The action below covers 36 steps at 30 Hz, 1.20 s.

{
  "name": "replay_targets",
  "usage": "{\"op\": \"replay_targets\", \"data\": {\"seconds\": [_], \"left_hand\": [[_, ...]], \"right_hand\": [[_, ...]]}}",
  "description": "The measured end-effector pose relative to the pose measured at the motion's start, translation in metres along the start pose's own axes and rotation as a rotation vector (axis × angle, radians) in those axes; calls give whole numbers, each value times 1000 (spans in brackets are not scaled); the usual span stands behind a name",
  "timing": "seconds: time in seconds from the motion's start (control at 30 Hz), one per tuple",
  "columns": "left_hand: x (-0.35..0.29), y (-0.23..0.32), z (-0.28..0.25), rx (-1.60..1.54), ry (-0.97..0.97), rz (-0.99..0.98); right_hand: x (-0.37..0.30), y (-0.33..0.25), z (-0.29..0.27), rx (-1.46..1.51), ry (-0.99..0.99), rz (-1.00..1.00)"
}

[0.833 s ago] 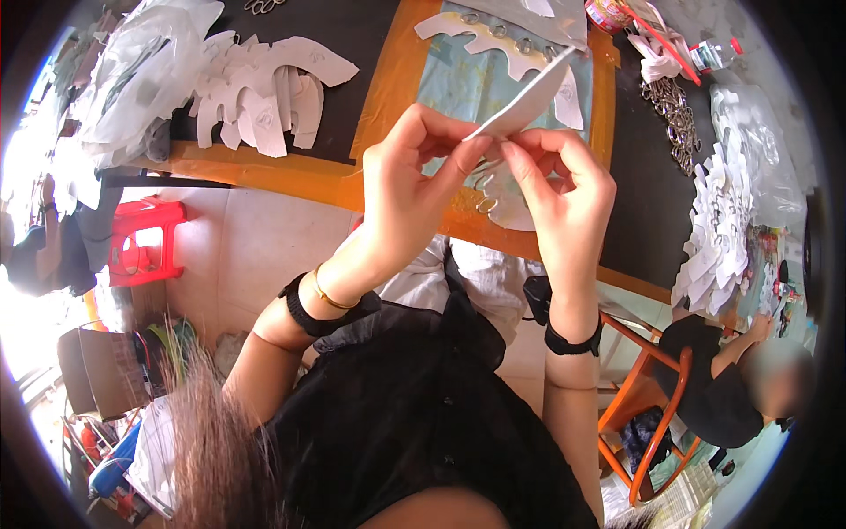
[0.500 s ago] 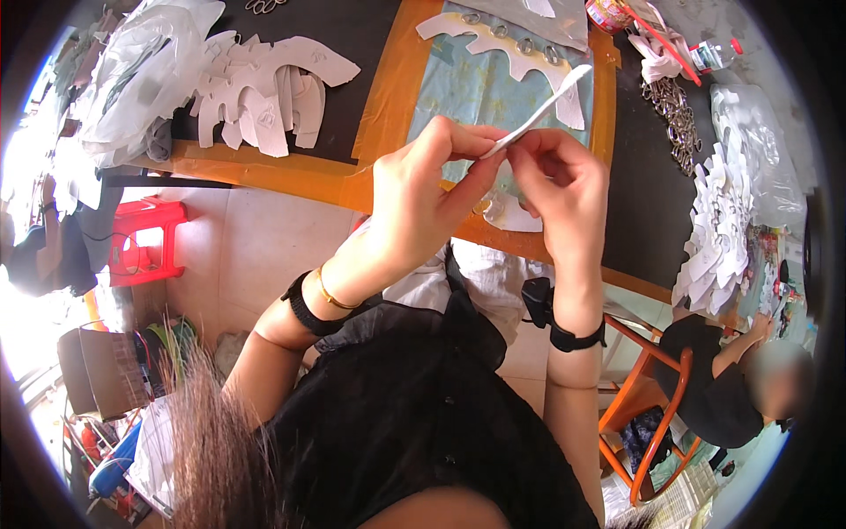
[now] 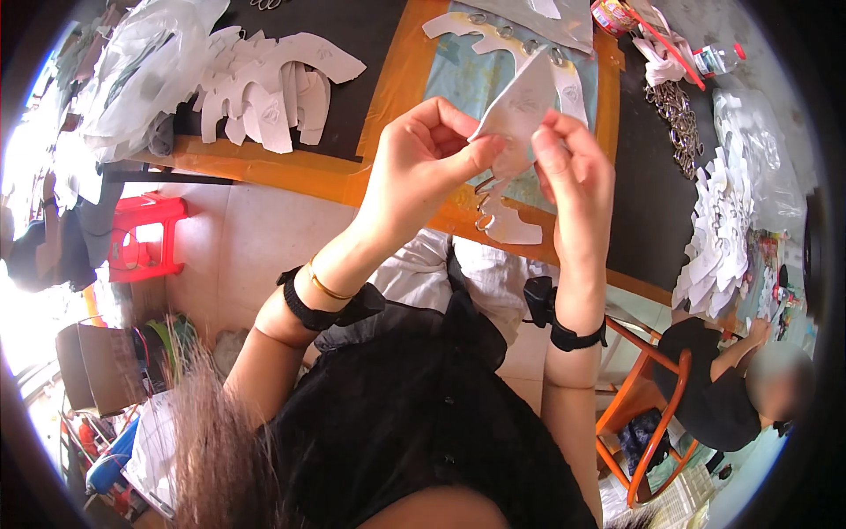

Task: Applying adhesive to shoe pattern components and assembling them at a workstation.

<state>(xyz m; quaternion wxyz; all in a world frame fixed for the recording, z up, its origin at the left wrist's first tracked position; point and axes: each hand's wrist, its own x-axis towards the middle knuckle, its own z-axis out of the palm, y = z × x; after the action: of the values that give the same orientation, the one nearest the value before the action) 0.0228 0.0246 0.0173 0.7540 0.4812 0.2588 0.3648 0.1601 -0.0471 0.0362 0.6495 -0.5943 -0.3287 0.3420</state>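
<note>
Between my hands, above the table's near edge, is a white, flat cut piece (image 3: 518, 104) with a faint printed mark, raised with its pointed end upward. My left hand (image 3: 425, 157) pinches its left edge between thumb and fingers. Closed on its right edge is my right hand (image 3: 575, 172), fingers bent. Just below the hands, metal rings (image 3: 483, 207) and a white lobe (image 3: 515, 227) show at the table's edge; whether they belong to the held piece I cannot tell. Beyond lies another scalloped white piece (image 3: 458, 25) with metal rings along it.
A pile of white cut pieces (image 3: 273, 88) lies at the left beside clear plastic bags (image 3: 145, 75). On the right are a heap of metal rings (image 3: 674, 128), more white pieces (image 3: 714, 238) and a bottle (image 3: 716, 59). A person (image 3: 714, 379) sits near an orange chair (image 3: 648, 423).
The white piece has turned from edge-on to face-on, showing its marked side. My right hand has moved slightly right and down, apart from my left. Rings now show below the hands.
</note>
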Motion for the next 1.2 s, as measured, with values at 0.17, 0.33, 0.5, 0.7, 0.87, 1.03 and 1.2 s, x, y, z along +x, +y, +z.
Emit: {"op": "replay_targets", "data": {"seconds": [0.17,0.33,0.5,0.7,0.87,1.03,1.2], "left_hand": [[3,1,-3,69,-10,-24],[5,2,-13,127,-79,-82],[9,2,-14,-151,-243,-210],[15,-20,-13,-754,-363,-579],[-2,5,10,747,84,354],[12,-1,-13,-291,-273,-347],[7,-5,-1,-339,-166,-383]], "right_hand": [[-1,3,-6,-399,-167,-85],[0,-3,0,-612,-152,-280],[4,12,-8,192,-251,213],[1,1,-1,399,-244,337],[1,12,0,-393,-56,-84],[-2,9,-6,262,-279,162],[0,9,-9,245,-241,206]]}}
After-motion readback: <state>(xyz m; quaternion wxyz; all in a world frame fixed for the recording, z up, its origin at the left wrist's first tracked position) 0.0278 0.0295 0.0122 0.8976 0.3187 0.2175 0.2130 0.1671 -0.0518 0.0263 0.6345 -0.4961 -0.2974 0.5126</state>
